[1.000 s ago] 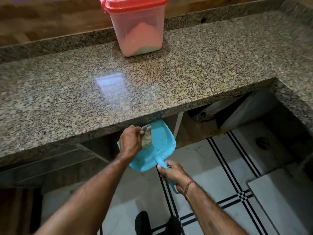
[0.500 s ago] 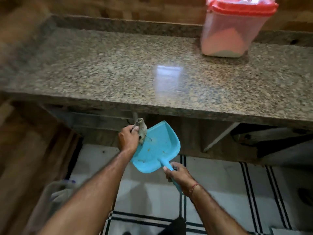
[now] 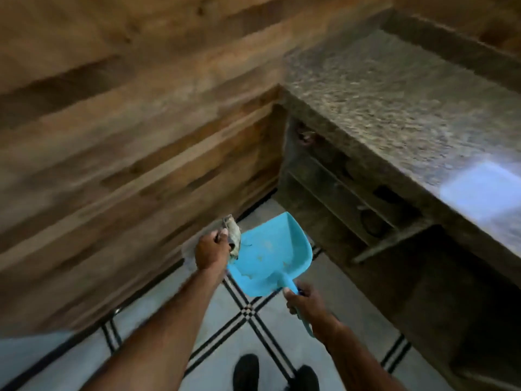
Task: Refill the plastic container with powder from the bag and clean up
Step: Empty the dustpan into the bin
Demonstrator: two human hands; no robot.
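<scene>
A light blue plastic dustpan [image 3: 270,255] hangs over the floor in front of me, with a few pale specks in its scoop. My right hand [image 3: 306,301] grips its handle from below. My left hand [image 3: 211,249] holds a crumpled grey cloth [image 3: 234,235] at the dustpan's left rim. The plastic container and the bag are out of view.
The granite counter [image 3: 408,108] runs along the right, with dark open shelves [image 3: 352,198] under it. A wooden plank wall [image 3: 127,136] fills the left. The floor is white tile with black striped lines [image 3: 248,311]. My dark shoes [image 3: 248,371] show at the bottom edge.
The view has swung left: the red-lidded container has left the frame and the wooden wall now fills the left. Both hands keep their hold, carrying dustpan and cloth away from the counter's edge.
</scene>
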